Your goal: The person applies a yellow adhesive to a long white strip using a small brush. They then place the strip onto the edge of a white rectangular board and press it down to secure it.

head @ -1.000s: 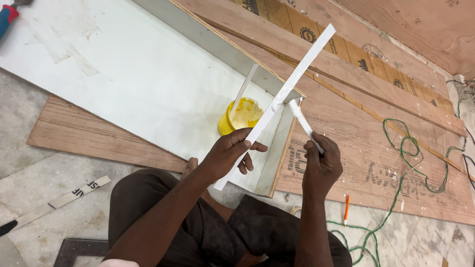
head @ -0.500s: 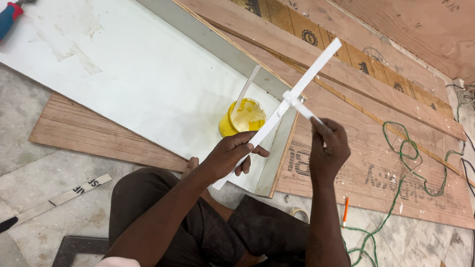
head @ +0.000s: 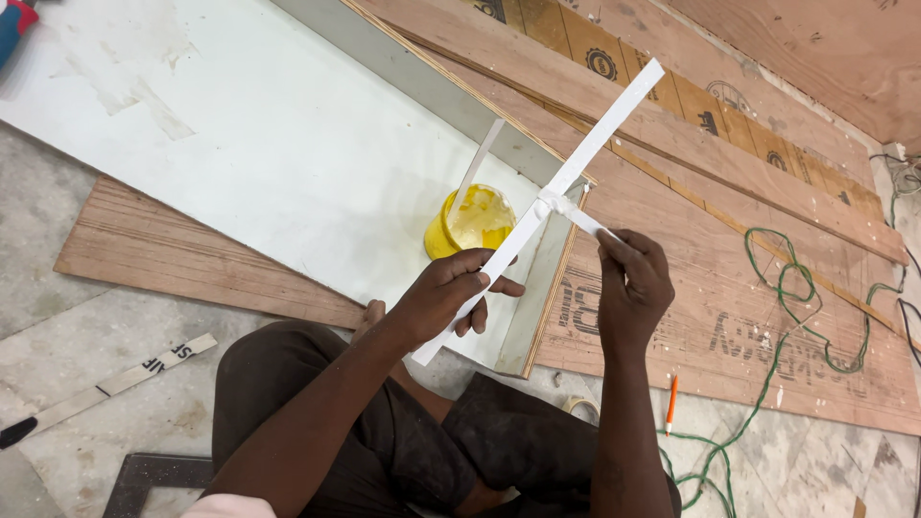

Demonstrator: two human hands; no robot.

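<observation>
My left hand point(head: 446, 294) grips the lower part of a long white strip point(head: 600, 129) that slants up to the right above the boards. My right hand point(head: 633, 280) pinches the end of a narrow white tape point(head: 576, 216) that is wrapped around the strip's middle and stretched taut toward my fingers. Just behind my left hand, a yellow tub of glue point(head: 470, 223) with a flat stick standing in it sits on the white laminated board point(head: 240, 144).
Plywood sheets point(head: 729, 326) lie under and right of the white board. A green cable point(head: 796, 297) coils at right, an orange pencil point(head: 671, 403) and a tape roll point(head: 578, 407) lie on the floor near my knee. A loose strip point(head: 115, 384) lies at left.
The strip has tilted and shifted right. My right hand moved from near the strip's middle outward to the right, drawing the tape taut.
</observation>
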